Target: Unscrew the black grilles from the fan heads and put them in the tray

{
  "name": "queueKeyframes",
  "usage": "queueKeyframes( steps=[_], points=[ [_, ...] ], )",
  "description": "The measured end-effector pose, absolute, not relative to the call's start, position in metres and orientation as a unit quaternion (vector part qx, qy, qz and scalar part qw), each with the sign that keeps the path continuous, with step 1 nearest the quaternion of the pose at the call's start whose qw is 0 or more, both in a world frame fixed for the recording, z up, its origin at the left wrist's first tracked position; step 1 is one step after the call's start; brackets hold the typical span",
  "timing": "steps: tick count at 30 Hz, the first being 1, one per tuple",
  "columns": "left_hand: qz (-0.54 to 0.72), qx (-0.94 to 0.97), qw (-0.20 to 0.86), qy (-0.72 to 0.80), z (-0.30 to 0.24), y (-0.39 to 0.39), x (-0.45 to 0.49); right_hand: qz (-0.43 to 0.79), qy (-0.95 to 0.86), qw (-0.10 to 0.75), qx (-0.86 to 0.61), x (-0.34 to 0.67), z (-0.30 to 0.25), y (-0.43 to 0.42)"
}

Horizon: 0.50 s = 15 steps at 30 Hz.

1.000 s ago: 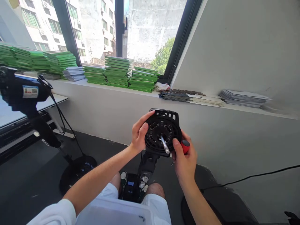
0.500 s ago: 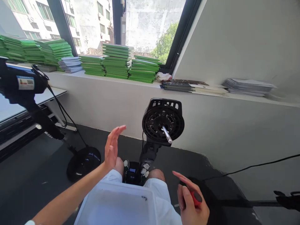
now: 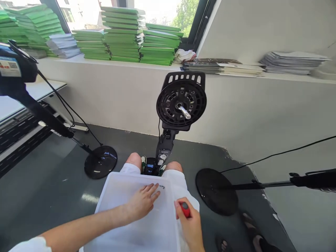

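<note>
My left hand [image 3: 143,203], fingers spread, reaches palm-down into a white plastic tray [image 3: 118,180] on my lap. Close to its fingertips lie a few small dark pieces, perhaps screws [image 3: 162,187], near the tray's far edge. My right hand [image 3: 188,218] is closed around a screwdriver [image 3: 185,209] with a red and black handle, just right of the tray; its shaft is hidden. In front of my knees stands a black fan body [image 3: 182,105] on a pole, its blade and front cover off, with a bare metal shaft [image 3: 185,112] pointing toward me.
Round black stand bases [image 3: 101,162] sit on the floor at left and right [image 3: 216,191], with trailing cables. Stacks of green folders [image 3: 122,45] and papers line the sill. A white table [image 3: 47,96] is at left. Another person's foot [image 3: 254,232] shows at lower right.
My left hand has come down from the air into the tray. My right hand with the screwdriver has moved left, beside the tray. The view has tilted downward.
</note>
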<state>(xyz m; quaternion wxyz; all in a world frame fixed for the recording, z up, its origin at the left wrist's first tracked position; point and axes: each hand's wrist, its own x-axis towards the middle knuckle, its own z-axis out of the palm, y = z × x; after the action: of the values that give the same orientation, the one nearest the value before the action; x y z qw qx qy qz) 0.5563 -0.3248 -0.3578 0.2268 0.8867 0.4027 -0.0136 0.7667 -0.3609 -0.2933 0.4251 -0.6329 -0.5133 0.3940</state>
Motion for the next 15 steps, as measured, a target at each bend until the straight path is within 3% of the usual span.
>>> queueKeyframes(
  steps=[4, 15],
  points=[
    [-0.007, 0.893, 0.193, 0.407, -0.372, -0.312, 0.572, 0.443, -0.536, 0.382, -0.608, 0.757, -0.308, -0.375],
    [0.002, 0.909, 0.136, 0.393, -0.379, -0.292, 0.603, 0.445, -0.513, 0.385, -0.625, 0.761, -0.346, -0.381]
  ],
)
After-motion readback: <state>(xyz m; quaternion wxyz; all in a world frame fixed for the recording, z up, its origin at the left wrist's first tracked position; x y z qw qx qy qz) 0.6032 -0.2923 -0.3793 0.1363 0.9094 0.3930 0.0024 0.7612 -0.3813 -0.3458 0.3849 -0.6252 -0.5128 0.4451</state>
